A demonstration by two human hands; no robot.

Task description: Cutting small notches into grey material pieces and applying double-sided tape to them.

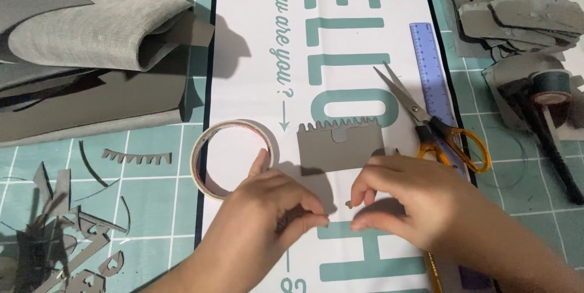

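My left hand (274, 208) and my right hand (401, 195) rest close together on a white sheet with large teal letters (365, 31), fingertips pinched and nearly meeting. A tiny grey scrap (348, 203) peeks out at my right index fingertip. Whatever sits between my left fingers is hidden. Just beyond the hands lies a grey paper rectangle with a zigzag top edge (340, 147). A ring of pale tape (207, 177) lies beside my left hand, touching its index finger.
Orange-handled scissors (426, 122) and a blue ruler (431, 68) lie to the right of the sheet. Folded grey fabric and card (91, 31) fill the top left, grey offcuts (67, 232) the bottom left. At the top right are grey pieces (517, 13) and a dark roll (550, 86).
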